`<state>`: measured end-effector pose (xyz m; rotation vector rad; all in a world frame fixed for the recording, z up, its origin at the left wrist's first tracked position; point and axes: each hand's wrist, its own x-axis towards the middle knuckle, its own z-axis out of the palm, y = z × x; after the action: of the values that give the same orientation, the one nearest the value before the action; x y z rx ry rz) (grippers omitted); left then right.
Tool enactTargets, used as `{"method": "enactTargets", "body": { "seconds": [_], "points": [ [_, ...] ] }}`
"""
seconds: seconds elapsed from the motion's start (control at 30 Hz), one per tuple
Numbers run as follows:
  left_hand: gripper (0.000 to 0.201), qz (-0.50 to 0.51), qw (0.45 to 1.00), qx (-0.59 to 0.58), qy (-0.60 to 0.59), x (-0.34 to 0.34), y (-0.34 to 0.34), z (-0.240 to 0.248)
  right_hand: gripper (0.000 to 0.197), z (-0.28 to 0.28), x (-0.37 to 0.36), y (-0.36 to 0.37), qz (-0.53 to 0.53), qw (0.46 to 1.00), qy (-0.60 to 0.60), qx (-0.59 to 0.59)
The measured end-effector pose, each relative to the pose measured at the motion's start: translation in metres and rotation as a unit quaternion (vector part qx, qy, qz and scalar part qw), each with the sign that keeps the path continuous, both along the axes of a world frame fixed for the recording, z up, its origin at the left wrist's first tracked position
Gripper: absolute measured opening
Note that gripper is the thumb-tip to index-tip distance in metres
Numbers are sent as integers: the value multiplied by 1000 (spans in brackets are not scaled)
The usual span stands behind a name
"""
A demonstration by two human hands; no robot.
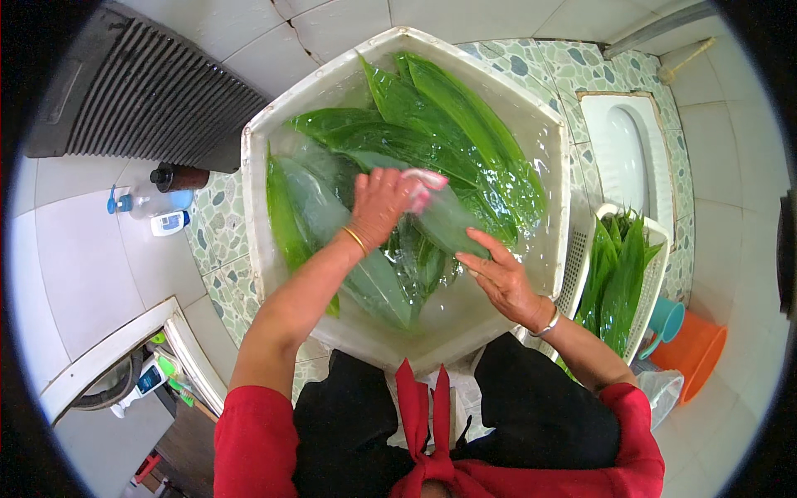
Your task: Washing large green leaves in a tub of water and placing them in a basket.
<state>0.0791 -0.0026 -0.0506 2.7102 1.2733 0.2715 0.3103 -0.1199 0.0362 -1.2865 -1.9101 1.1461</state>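
The white tub [264, 158] is the biggest thing here. It has angled corners and is full of water, and it stands directly in front of both hands. Many long green leaves [452, 108] lie in it; most of them spread away from the hands toward the far rim, and some lie under the hands.

One leaf [444, 220] lies between the two hands, just under the water surface. The left hand [378, 203] is closed around a pink and white cloth [425, 184] and presses it on this leaf, so the fingers are curled and not open. The right hand [496, 275] is open and nearly flat. Its fingers point toward the left hand and rest on the near end of the same leaf, holding it down without gripping it.

I judge that the leaf is very light, thin and flexible. It bends easily, and it is probably slippery because it is wet. It may tear along its length if it is pulled hard. A good place to hold it seems to be near one end, flat under the fingers, with the other hand supporting the middle.

To the right of the right hand stands a white basket [581, 257] with upright leaves in it. Beyond the basket are an orange bucket [696, 353] and a teal cup [666, 319].
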Motion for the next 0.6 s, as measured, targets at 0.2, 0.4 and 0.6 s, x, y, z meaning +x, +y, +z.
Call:
{"method": "enactTargets", "body": {
  "seconds": [0.2,0.4,0.6],
  "points": [
    [28,86,995,-6,40,-21,33,-2,38,65,35,7,-45,995,-30,81],
    [37,78,995,-50,-27,-43,39,-1,24,88,104,-29,-484,867,106,51],
    [66,92,995,-40,-17,-39,35,-7,21,64,180,-153,-682,642,350,-29]
  ]
}}
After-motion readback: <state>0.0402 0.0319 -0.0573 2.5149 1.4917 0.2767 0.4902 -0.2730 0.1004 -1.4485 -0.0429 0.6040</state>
